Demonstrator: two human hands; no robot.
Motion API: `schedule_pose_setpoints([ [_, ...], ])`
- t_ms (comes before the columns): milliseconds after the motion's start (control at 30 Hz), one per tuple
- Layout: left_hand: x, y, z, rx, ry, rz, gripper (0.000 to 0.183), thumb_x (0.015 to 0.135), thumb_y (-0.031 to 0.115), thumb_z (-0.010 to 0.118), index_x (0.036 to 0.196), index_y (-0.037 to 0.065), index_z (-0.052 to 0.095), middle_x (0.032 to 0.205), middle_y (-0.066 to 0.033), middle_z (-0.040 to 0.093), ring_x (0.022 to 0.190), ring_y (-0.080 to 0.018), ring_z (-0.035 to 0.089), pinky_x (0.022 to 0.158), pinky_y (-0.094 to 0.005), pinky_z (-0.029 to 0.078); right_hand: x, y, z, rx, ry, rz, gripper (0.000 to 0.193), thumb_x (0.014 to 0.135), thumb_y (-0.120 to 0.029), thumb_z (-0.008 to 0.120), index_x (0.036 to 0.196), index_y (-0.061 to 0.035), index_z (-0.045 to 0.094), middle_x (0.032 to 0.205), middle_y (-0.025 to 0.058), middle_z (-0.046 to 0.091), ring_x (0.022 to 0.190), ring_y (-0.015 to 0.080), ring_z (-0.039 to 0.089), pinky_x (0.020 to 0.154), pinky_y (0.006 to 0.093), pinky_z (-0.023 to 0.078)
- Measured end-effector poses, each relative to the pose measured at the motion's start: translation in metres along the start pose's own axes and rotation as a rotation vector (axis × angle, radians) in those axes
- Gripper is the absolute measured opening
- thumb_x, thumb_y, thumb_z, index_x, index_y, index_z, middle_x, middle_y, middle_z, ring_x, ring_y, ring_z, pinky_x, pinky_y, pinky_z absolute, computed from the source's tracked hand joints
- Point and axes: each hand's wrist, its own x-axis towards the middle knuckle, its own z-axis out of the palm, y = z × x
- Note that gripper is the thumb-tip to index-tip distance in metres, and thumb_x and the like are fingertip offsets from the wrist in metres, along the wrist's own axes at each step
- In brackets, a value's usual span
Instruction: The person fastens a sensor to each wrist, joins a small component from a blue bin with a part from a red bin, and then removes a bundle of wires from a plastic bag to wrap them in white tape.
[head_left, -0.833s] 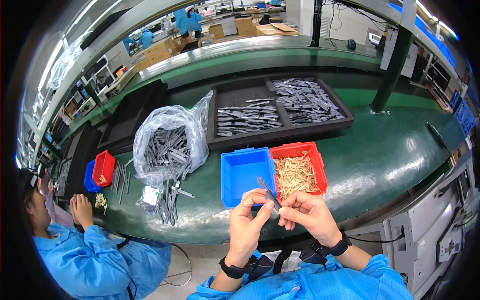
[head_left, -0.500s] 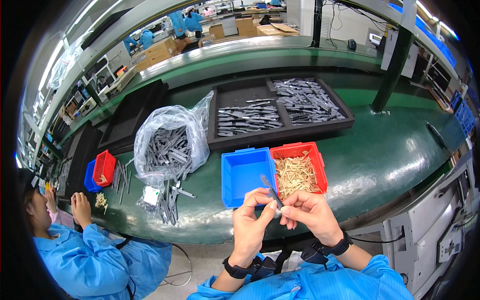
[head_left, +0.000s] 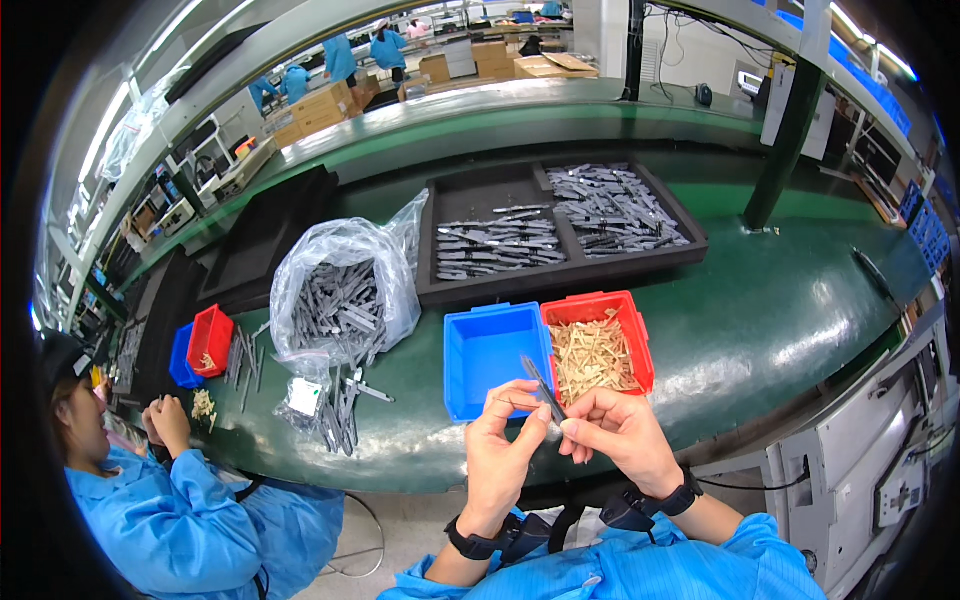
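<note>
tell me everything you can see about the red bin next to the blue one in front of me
The red bin is a small open-topped rectangular tray, plastic by its look, with a raised rim. It sits upright on the green bench, its left wall right against the blue bin; whether they touch is hard to tell. Behind it lies the black tray of grey metal strips. It holds a loose heap of small pale tan pieces covering most of its floor. Neither hand touches it.

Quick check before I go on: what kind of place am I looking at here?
Most likely a factory assembly line: a long green workbench with small parts bins, a black tray of grey metal strips, and a co-worker in a blue smock seated alongside.
</note>
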Motion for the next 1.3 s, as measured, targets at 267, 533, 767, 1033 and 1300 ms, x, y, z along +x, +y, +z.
schedule_pose_setpoints([
  [267, 0.001, -0.002, -0.004, -0.009, -0.017, -0.013, 0.008, 0.078, 0.003, 0.065, 0.083, 0.001, 0.06, 0.104, -0.0107, 0.058, 0.105, -0.0181, 0.051, 0.092, -0.0306, 0.037, 0.001, 0.004, 0.002, -0.083, 0.007, -0.035, 0.013, 0.088, -0.011, 0.06, 0.092, 0.0007, 0.057, 0.076, 0.0049, 0.064, 0.065, 0.0071, 0.059, 0.059, 0.02, 0.048],
  [533, -0.003, 0.01, -0.015, 0.181, -0.314, 0.15, 0.027, 0.077, 0.001, 0.066, 0.102, 0.002, 0.056, 0.107, -0.0095, 0.057, 0.107, -0.0184, 0.049, 0.094, -0.0311, 0.036, 0.002, -0.069, -0.023, -0.743, -0.264, -0.115, 0.015, 0.086, -0.016, 0.061, 0.093, -0.0021, 0.059, 0.08, 0.0051, 0.064, 0.071, 0.0119, 0.062, 0.066, 0.0255, 0.049],
  [767, -0.018, 0.018, -0.06, 0.276, -0.157, 0.185, 0.015, 0.077, -0.001, 0.066, 0.092, 0.0, 0.062, 0.092, -0.008, 0.066, 0.088, -0.02, 0.061, 0.083, -0.0314, 0.045, 0.072, -0.177, -0.045, -1.698, -0.143, -0.607, 0.008, 0.075, -0.013, 0.059, 0.075, -0.0052, 0.056, 0.076, 0.0095, 0.059, 0.074, 0.0291, 0.059, 0.065, 0.0383, 0.047],
  [1033, -0.011, 0.012, -0.08, 0.733, -0.026, 0.54, 0.011, 0.072, -0.001, 0.067, 0.081, 0.003, 0.064, 0.081, -0.008, 0.064, 0.082, -0.025, 0.061, 0.073, -0.0333, 0.042, 0.25, -0.132, -0.071, -1.903, 0.058, -1.009, 0.004, 0.074, -0.01, 0.059, 0.076, -0.0085, 0.056, 0.079, 0.0055, 0.058, 0.082, 0.025, 0.059, 0.067, 0.0376, 0.049],
  [1300, -0.02, 0.015, -0.121, 0.875, 0.197, 0.479, 0.01, 0.072, -0.003, 0.064, 0.08, 0.003, 0.063, 0.081, -0.0075, 0.064, 0.084, -0.0252, 0.058, 0.079, -0.035, 0.042, 0.308, -0.064, -0.083, -2.143, -0.102, -1.042, 0.012, 0.074, -0.014, 0.06, 0.085, -0.0108, 0.06, 0.085, 0.0039, 0.057, 0.087, 0.0227, 0.058, 0.073, 0.0356, 0.047],
])
